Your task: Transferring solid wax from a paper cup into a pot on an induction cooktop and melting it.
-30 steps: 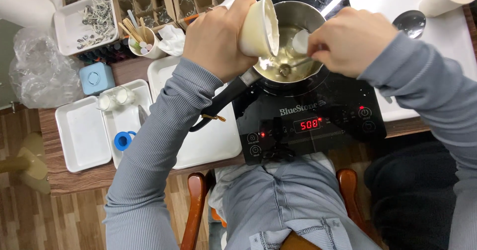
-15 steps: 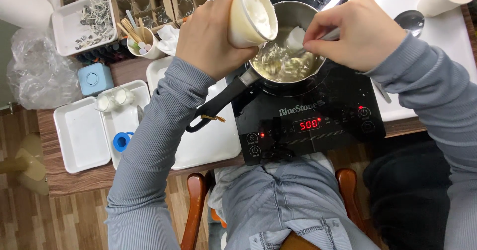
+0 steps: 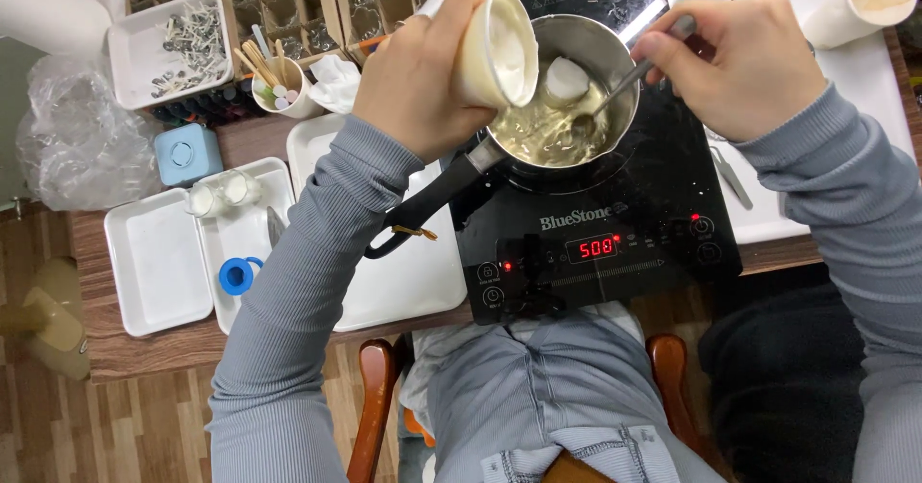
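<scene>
Two hands are busy over the stove here. Left hand (image 3: pixel 415 70) is wrapped around a white paper cup (image 3: pixel 497 49), fingers curled tight on its side, tipping it on its side right over the rim of a small steel saucepan (image 3: pixel 615 51). Right hand (image 3: pixel 744 65) is closed around the handle of a metal spoon (image 3: pixel 615 89), with the spoon's bowl down in the pan. Inside the saucepan there's a pale, creamy half-melted mush plus one solid white lump (image 3: pixel 565 80) sitting near the far side. The pan sits on a black induction cooktop (image 3: pixel 615 224) with a red lit display, and its dark handle (image 3: pixel 423 214) sticks out toward the person's left, over a white tray (image 3: pixel 403 291). Further left on the wooden table (image 3: pixel 144 349) are more white trays, one with a blue roll of tape (image 3: pixel 236 276) and two little glass jars (image 3: pixel 221 195). Behind those, a small cup full of wooden sticks (image 3: pixel 274 84), a light blue box (image 3: pixel 187 154), and a shallow tray of small metal bits (image 3: pixel 173 46). Another paper cup (image 3: pixel 869 3) stands at the far right corner.
</scene>
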